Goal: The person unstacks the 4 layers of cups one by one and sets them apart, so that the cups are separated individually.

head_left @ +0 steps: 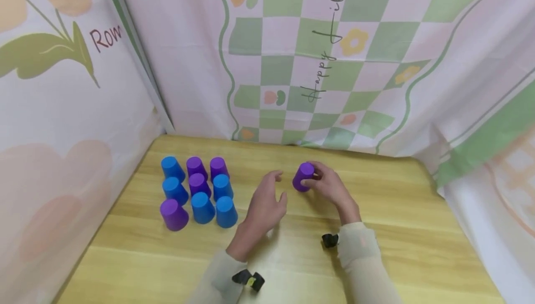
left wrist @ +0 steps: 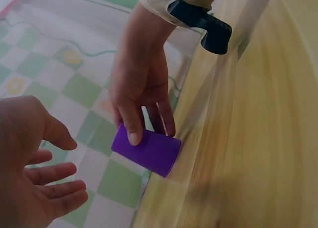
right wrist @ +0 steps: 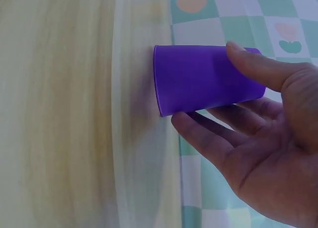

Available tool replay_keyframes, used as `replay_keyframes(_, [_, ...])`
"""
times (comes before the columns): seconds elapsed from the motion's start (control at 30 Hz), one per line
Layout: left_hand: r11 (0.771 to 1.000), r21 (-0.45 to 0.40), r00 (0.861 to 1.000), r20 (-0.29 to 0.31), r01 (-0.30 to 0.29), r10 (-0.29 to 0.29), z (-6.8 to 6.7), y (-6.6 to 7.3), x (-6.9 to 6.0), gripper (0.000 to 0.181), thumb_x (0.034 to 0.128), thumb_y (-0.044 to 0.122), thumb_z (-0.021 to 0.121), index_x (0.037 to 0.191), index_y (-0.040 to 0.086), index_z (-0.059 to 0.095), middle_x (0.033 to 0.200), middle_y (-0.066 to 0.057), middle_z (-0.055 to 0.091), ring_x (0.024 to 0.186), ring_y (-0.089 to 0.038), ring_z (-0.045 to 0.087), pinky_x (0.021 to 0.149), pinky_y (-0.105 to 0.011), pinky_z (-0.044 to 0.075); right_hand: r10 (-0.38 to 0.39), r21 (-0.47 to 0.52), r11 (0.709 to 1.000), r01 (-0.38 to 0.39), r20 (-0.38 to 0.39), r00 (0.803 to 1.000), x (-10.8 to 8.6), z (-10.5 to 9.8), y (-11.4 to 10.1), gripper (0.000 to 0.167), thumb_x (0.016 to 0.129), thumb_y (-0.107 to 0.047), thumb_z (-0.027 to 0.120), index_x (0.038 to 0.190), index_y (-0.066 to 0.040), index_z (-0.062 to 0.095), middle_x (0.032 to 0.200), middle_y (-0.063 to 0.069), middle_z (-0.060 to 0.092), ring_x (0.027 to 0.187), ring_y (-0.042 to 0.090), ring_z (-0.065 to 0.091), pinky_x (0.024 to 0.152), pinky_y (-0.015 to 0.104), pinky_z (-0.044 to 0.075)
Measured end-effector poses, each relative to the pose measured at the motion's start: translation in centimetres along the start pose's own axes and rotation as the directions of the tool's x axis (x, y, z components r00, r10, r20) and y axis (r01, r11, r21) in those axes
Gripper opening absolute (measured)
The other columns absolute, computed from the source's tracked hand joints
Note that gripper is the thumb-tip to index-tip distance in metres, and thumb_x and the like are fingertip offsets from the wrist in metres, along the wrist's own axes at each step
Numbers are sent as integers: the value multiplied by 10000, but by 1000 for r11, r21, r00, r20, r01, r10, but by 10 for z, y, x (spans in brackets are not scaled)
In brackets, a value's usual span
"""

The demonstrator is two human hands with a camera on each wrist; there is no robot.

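Observation:
My right hand (head_left: 334, 188) grips a purple cup (head_left: 303, 177), thumb on one side and fingers on the other. The cup is upside down, its wide rim close to the tabletop; whether it touches I cannot tell. In the right wrist view the thumb lies along the purple cup (right wrist: 203, 79). My left hand (head_left: 266, 205) hovers to the left of that cup with fingers apart, holding nothing. Further left, blue and purple cups stand upside down in a three-by-three block, among them a blue cup (head_left: 226, 212) nearest my left hand and a purple cup (head_left: 173, 214) at the front left corner.
The wooden table (head_left: 418, 229) ends at the back against a checkered curtain (head_left: 326, 62). Another printed curtain (head_left: 62, 132) hangs along the left edge. Black wrist devices (head_left: 249, 280) sit on both sleeves.

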State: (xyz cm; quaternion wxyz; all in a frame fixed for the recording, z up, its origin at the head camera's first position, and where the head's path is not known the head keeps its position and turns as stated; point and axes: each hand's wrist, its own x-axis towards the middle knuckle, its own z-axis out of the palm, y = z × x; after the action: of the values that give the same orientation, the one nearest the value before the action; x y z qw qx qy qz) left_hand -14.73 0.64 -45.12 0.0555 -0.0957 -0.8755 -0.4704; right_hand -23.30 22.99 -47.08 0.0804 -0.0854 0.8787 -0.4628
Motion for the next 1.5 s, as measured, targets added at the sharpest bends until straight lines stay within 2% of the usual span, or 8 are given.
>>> replay_keyframes(0.17, [996, 85, 998, 58, -16, 11, 23, 4, 30, 649, 952, 86, 706, 1544, 76, 440, 1468, -144, 580, 1305, -296, 609, 1089, -454, 545, 3, 43, 999, -2, -8, 1000, -10, -13, 3, 831, 953, -230, 773, 1624, -22, 329, 1591, 296, 443, 1398, 512, 516, 1152, 604, 453])
replay_keyframes(0.33, [993, 114, 997, 79, 15, -24, 46, 4, 54, 719, 912, 108, 778, 1544, 66, 437, 1491, -170, 555, 1304, -320, 610, 1095, -451, 543, -10, -5, 1000, 10, -39, 999, -22, -29, 8, 678, 1024, -184, 677, 1594, 19, 372, 1561, 317, 466, 1373, 509, 542, 1150, 603, 454])
replay_keyframes(0.43, [996, 79, 996, 73, 36, -42, 56, 5, 63, 767, 884, 114, 816, 1545, 64, 430, 1488, -180, 544, 1295, -339, 610, 1078, -469, 550, -5, -57, 998, 1, -67, 998, -27, -36, 12, 587, 1063, -182, 606, 1575, 24, 408, 1550, 306, 486, 1388, 499, 530, 1168, 611, 428])
replay_keyframes(0.63, [999, 38, 999, 16, 30, -31, 74, -1, 78, 835, 834, 156, 881, 1532, 42, 436, 1441, -184, 557, 1274, -362, 613, 1047, -491, 558, 33, -102, 994, -42, -89, 995, -26, -41, 14, 573, 1097, -252, 550, 1584, 10, 401, 1571, 305, 460, 1436, 504, 470, 1190, 620, 396])
replay_keyframes(0.83, [999, 26, 999, 21, 25, -26, 90, -10, 84, 763, 846, 158, 870, 1487, 33, 476, 1378, -186, 605, 1233, -370, 646, 1043, -491, 562, 69, -109, 991, -82, -116, 991, -27, -45, 17, 548, 1108, -248, 524, 1585, -4, 411, 1580, 287, 463, 1437, 496, 472, 1187, 617, 404])
replay_keyframes(1.0, [1000, -5, 1000, 16, 24, -24, 96, -11, 87, 604, 884, 120, 825, 1398, 34, 520, 1320, -166, 640, 1189, -363, 675, 1027, -483, 578, 80, -116, 989, -94, -120, 990, -27, -53, 19, 537, 1118, -261, 495, 1588, -14, 412, 1576, 284, 471, 1434, 494, 474, 1173, 618, 425])
replay_keyframes(1.1, [1000, -9, 1000, 10, 22, -22, 95, -13, 87, 549, 903, 119, 807, 1368, 36, 527, 1296, -156, 654, 1174, -353, 682, 1020, -467, 583, 81, -121, 988, -94, -113, 990, -26, -52, 19, 543, 1118, -269, 496, 1587, -10, 411, 1572, 290, 473, 1434, 495, 472, 1176, 621, 420])
replay_keyframes(1.5, [999, -8, 999, 28, 36, -35, 76, -5, 78, 516, 926, 138, 799, 1356, 59, 526, 1302, -141, 659, 1190, -348, 682, 1035, -463, 577, 82, -139, 986, -95, -96, 992, -24, -46, 18, 552, 1111, -287, 513, 1571, 6, 427, 1555, 305, 482, 1425, 501, 482, 1184, 625, 404])
